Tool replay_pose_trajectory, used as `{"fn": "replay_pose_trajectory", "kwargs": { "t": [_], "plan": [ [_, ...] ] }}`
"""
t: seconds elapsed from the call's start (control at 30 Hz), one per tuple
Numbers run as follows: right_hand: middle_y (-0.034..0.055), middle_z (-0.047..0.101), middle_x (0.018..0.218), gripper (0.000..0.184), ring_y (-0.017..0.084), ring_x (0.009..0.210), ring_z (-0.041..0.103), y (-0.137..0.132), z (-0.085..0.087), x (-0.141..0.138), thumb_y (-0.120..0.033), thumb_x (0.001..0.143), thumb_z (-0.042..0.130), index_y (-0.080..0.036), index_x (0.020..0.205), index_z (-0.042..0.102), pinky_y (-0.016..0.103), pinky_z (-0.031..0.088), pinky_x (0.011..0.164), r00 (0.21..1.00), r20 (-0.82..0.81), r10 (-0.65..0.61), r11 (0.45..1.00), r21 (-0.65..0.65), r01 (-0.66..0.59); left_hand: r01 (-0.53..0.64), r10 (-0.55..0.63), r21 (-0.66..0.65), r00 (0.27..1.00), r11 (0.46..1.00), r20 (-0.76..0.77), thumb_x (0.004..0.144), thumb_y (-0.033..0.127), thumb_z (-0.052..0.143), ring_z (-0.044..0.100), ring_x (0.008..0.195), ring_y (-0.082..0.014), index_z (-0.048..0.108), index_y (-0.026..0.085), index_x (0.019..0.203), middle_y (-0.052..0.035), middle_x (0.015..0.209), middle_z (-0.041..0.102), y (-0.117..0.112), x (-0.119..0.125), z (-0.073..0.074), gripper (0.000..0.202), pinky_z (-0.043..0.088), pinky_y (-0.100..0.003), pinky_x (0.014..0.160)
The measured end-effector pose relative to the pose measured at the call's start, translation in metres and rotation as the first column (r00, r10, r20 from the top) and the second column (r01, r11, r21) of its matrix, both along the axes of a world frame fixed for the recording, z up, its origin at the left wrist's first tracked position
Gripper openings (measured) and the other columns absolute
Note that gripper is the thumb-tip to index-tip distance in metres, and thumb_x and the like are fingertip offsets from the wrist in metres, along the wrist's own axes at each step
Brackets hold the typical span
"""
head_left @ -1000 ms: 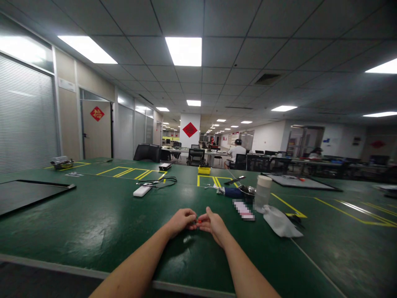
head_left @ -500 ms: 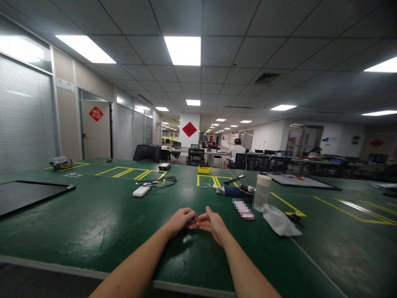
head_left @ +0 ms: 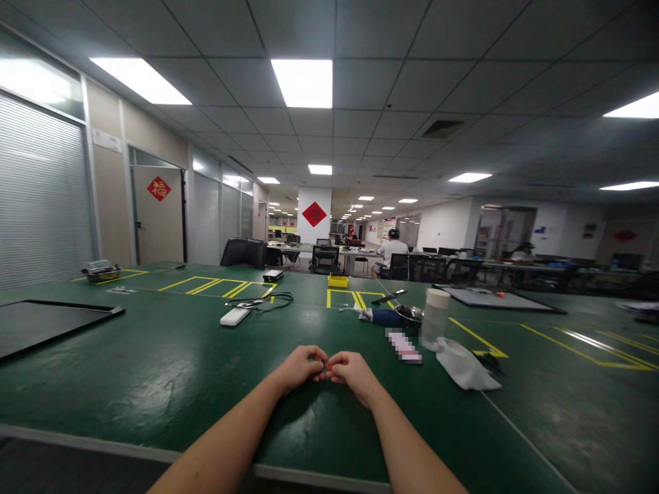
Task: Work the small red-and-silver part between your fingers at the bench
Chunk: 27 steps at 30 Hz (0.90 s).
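Just above the green table (head_left: 169,391), both hands meet fingertip to fingertip. My left hand (head_left: 303,366) is closed in a pinch around something small and darkish, mostly covered by the fingers. My right hand (head_left: 353,374) pinches a small orange-red piece (head_left: 330,367) between thumb and fingers, right against the left fingertips. Both items are too small and too covered to name, and I cannot tell whether they are joined.
A white power strip (head_left: 235,314) with a black cable (head_left: 272,300) lies ahead to the left. Toward the right are a lidded clear container (head_left: 435,322), a white bag (head_left: 466,365), a metal bowl (head_left: 410,314) and a yellow box (head_left: 338,280). A person (head_left: 392,250) sits farther back.
My right thumb, raised before, has come down, and the right fingers have closed on the orange-red piece. The left hand stays nearly in place.
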State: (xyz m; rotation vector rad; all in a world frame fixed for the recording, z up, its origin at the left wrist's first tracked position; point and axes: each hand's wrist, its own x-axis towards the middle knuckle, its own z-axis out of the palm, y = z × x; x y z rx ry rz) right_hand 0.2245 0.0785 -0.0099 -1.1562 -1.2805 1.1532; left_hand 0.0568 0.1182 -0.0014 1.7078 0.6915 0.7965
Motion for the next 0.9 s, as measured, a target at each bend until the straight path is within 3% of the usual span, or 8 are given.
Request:
{"fn": "replay_pose_trajectory", "kwargs": {
  "t": [0.27,0.37,0.53,0.9],
  "plan": [
    [0.003,0.068,0.065,0.012,0.012,0.057,0.063,-0.007,0.005,-0.001,-0.017,0.06,0.067,-0.011,0.071,0.066,0.022,0.048,0.058,0.999,0.034,0.008,0.998,0.059,-0.01,0.007,-0.002,-0.069,0.998,0.998,0.061,0.067,0.015,0.052,0.061,0.061,-0.0127,0.06,0.011,0.085,-0.0049,0.075,0.066,0.005,0.001,-0.004,0.02,0.047,-0.025,0.06],
    [0.0056,0.068,0.068,0.019,0.013,0.06,0.064,-0.002,0.004,0.0,-0.029,0.069,0.069,-0.011,0.072,0.065,0.022,0.05,0.06,1.0,-0.02,-0.018,1.0,0.01,0.018,-0.002,0.011,-0.101,0.996,0.995,0.087,0.069,0.019,0.054,0.062,0.063,-0.013,0.06,0.012,0.085,-0.0046,0.077,0.066,0.007,0.001,-0.005,0.019,0.047,-0.025,0.061],
    [0.0125,0.069,0.077,0.046,0.014,0.063,0.067,0.005,0.002,0.001,-0.052,0.086,0.049,-0.009,0.076,0.063,0.024,0.052,0.059,0.983,-0.175,-0.049,0.994,-0.1,0.031,-0.005,0.016,-0.131,0.996,0.991,0.089,0.075,0.04,0.055,0.062,0.065,-0.0143,0.061,0.013,0.086,-0.0052,0.079,0.066,0.006,0.001,-0.002,0.031,0.047,-0.026,0.062],
    [0.0159,0.069,0.079,0.059,0.016,0.063,0.068,0.007,0.001,0.002,-0.059,0.088,0.038,-0.008,0.076,0.064,0.025,0.052,0.059,0.975,-0.215,-0.057,0.99,-0.135,0.028,-0.006,0.027,-0.187,0.994,0.982,0.11,0.075,0.049,0.054,0.061,0.064,-0.0146,0.061,0.012,0.086,-0.0032,0.074,0.064,0.002,0.001,0.002,0.038,0.047,-0.026,0.062]
  ]
}}
